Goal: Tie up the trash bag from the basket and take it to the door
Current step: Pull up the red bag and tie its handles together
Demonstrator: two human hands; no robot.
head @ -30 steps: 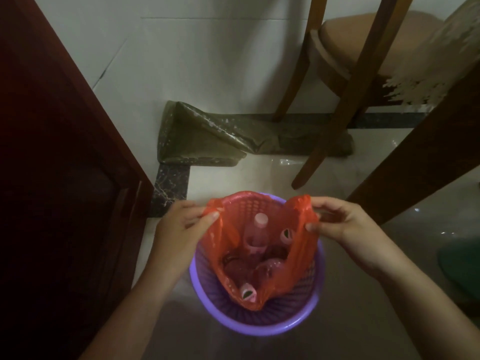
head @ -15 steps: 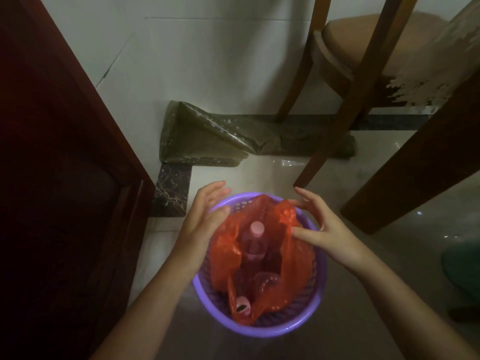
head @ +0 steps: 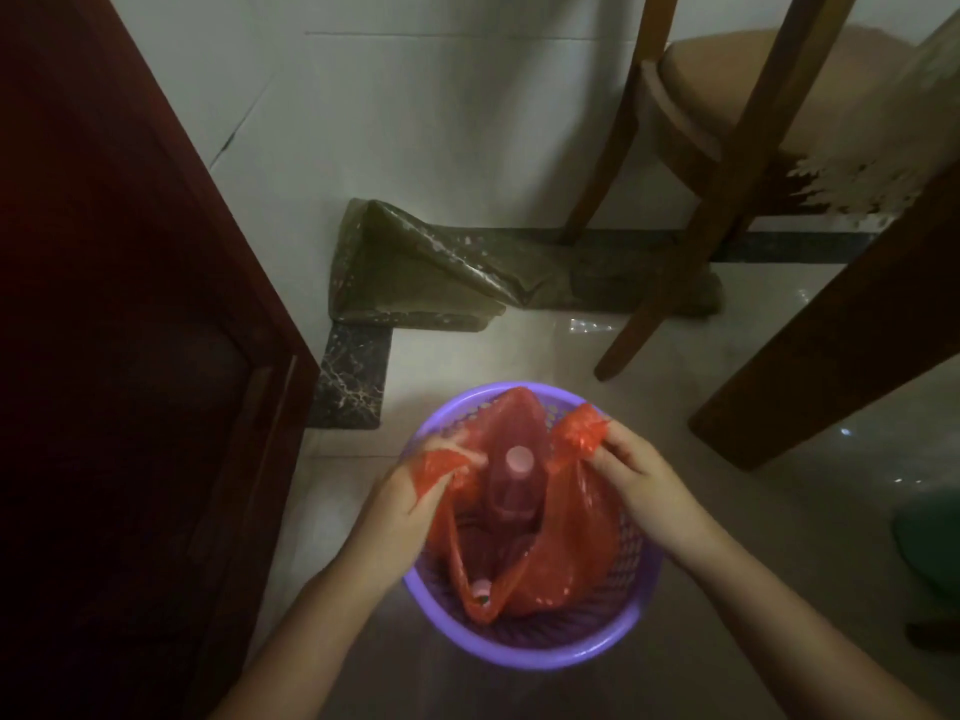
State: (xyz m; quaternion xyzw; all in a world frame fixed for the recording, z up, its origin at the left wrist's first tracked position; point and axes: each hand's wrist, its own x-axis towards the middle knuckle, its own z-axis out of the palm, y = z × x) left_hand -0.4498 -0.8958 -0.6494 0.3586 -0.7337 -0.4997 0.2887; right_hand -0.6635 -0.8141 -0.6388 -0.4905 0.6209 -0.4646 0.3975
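A red plastic trash bag (head: 571,553) sits inside a purple mesh basket (head: 566,652) on the tiled floor. The bag's mouth gapes, showing a plastic bottle with a pink cap (head: 519,459) standing upright and another cap low near the front. My left hand (head: 410,501) pinches a bunched fold of the bag's left edge. My right hand (head: 639,475) grips the bag's right edge, pulled up over the basket's rim. The dark red wooden door (head: 119,356) stands close on the left.
A wooden chair (head: 691,163) with a tan seat stands behind the basket, one leg (head: 639,314) reaching the floor near it. A dark table leg (head: 831,345) slants at right. Crumpled olive plastic sheeting (head: 441,267) lies along the wall. A green object (head: 935,532) shows at the right edge.
Both hands let go of the bag's top edges, then took hold of bunched plastic at its left and right sides. The bag's mouth has narrowed and sagged lower into the basket.
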